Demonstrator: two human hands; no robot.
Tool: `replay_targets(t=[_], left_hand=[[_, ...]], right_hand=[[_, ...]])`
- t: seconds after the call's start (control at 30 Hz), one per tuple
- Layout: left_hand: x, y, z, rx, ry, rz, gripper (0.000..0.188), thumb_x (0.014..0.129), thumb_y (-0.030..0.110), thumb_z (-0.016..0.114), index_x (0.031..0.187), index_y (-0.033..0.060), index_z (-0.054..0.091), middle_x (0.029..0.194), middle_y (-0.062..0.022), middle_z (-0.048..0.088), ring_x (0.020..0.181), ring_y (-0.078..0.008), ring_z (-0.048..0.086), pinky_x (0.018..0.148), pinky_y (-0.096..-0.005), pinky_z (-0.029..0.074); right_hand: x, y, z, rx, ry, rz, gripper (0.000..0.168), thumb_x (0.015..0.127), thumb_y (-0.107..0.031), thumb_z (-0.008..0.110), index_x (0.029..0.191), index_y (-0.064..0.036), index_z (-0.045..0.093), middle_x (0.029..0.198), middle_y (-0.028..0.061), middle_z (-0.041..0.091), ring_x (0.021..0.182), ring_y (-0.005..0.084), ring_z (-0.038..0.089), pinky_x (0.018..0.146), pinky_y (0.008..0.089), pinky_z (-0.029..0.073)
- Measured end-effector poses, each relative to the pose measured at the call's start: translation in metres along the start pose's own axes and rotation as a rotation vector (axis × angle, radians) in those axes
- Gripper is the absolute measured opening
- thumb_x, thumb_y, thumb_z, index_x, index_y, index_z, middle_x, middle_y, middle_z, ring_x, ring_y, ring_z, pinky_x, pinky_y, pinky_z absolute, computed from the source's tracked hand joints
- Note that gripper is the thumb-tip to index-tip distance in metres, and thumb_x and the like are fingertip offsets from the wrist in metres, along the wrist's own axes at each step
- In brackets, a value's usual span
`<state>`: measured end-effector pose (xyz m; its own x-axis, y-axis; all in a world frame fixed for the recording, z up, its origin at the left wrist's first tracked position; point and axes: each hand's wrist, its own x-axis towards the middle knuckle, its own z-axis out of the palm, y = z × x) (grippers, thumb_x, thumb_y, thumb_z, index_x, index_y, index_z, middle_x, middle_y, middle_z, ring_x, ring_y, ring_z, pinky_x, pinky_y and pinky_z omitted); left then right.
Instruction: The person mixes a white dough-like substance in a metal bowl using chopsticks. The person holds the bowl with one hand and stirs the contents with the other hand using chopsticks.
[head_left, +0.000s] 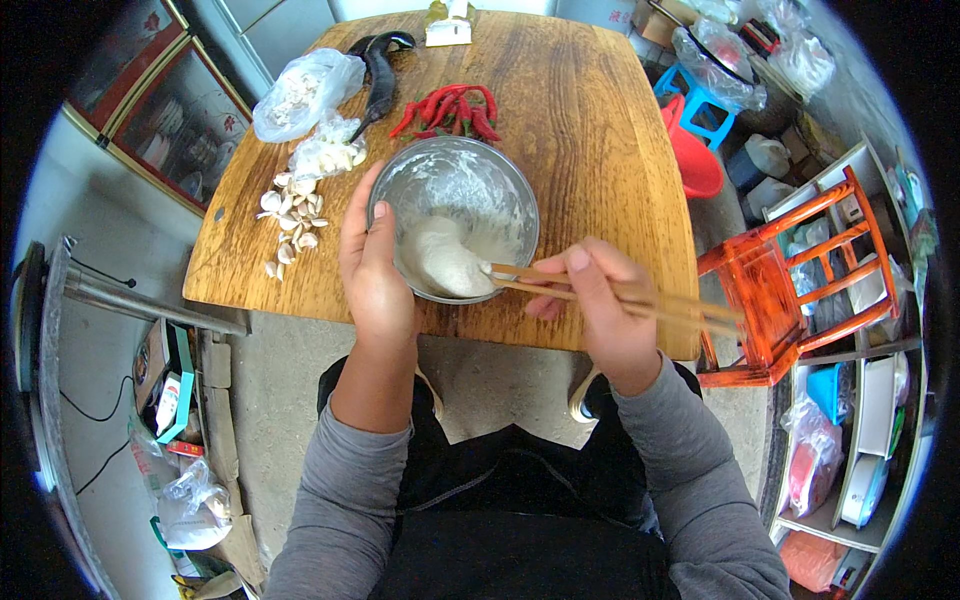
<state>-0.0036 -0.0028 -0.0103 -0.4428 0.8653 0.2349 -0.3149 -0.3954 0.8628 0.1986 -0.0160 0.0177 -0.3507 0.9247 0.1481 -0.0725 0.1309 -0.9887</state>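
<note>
A steel mixing bowl (529, 202) stands near the front edge of the wooden table (600, 142). Pale, sticky dough (448, 259) lies in its lower part, and whitish residue coats the inner wall. My left hand (377, 262) grips the bowl's left side, thumb on the rim. In my right hand (600, 300) is a pair of wooden chopsticks (637, 294), slightly blurred, their tips at the dough by the bowl's lower right rim. Red chili peppers (454, 111) lie just behind the bowl. Garlic cloves (292, 214) are scattered to its left.
At the table's left lie two plastic bags, one (307, 94) with pale contents and one of peeled garlic (328, 154), beside long dark eggplants (381, 82). A small white box (448, 31) is at the far edge. An orange wooden chair (769, 300) and blue stool (697, 97) stand right.
</note>
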Motion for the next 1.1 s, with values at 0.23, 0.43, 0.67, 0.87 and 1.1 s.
replay_targets(t=[0.23, 0.43, 0.67, 0.87, 1.1], left_hand=[[0.001, 0.001, 0.001, 0.027, -0.025, 0.008, 0.040, 0.100, 0.011, 0.038, 0.137, -0.0040, 0.042, 0.128, -0.0173, 0.057, 0.116, -0.0255, 0.057, 0.102, -0.0383, 0.043], [0.002, -0.001, 0.000, -0.030, -0.030, -0.004, 0.041, 0.099, 0.011, 0.040, 0.137, -0.0046, 0.042, 0.129, -0.0173, 0.056, 0.117, -0.0262, 0.056, 0.103, -0.0393, 0.043], [0.003, 0.002, -0.005, -0.021, -0.004, 0.003, 0.041, 0.099, 0.011, 0.041, 0.137, -0.0041, 0.043, 0.128, -0.0170, 0.057, 0.116, -0.0259, 0.056, 0.102, -0.0395, 0.043], [0.004, -0.005, -0.008, 0.093, -0.015, 0.082, 0.040, 0.099, 0.011, 0.040, 0.136, -0.0039, 0.045, 0.127, -0.0161, 0.058, 0.115, -0.0243, 0.057, 0.101, -0.0379, 0.044], [0.003, -0.003, -0.006, 0.086, -0.048, 0.088, 0.040, 0.099, 0.011, 0.039, 0.136, -0.0039, 0.045, 0.126, -0.0157, 0.058, 0.114, -0.0238, 0.058, 0.100, -0.0372, 0.045]], right_hand=[[0.017, 0.025, -0.005, 0.495, 0.151, 0.156, 0.041, 0.103, -0.032, 0.042, 0.105, 0.006, 0.058, 0.096, 0.0205, 0.067, 0.084, 0.0264, 0.070, 0.075, 0.0332, 0.057], [0.024, 0.017, -0.011, 0.297, 0.218, -0.067, 0.037, 0.103, -0.028, 0.043, 0.108, 0.007, 0.057, 0.097, 0.0192, 0.067, 0.086, 0.0273, 0.069, 0.077, 0.0333, 0.056], [0.019, 0.016, -0.015, -0.438, 0.013, -0.422, 0.019, 0.098, -0.011, 0.052, 0.101, 0.003, 0.064, 0.088, 0.0104, 0.067, 0.081, 0.0191, 0.066, 0.073, 0.0290, 0.052], [0.002, 0.005, -0.006, -0.190, -0.003, -0.136, 0.026, 0.100, -0.017, 0.050, 0.098, 0.005, 0.062, 0.087, 0.0105, 0.067, 0.076, 0.0153, 0.064, 0.068, 0.0268, 0.051], [0.008, 0.006, -0.008, 0.131, -0.058, 0.054, 0.036, 0.103, -0.027, 0.043, 0.104, 0.004, 0.061, 0.097, 0.0182, 0.068, 0.080, 0.0222, 0.068, 0.071, 0.0297, 0.054]])
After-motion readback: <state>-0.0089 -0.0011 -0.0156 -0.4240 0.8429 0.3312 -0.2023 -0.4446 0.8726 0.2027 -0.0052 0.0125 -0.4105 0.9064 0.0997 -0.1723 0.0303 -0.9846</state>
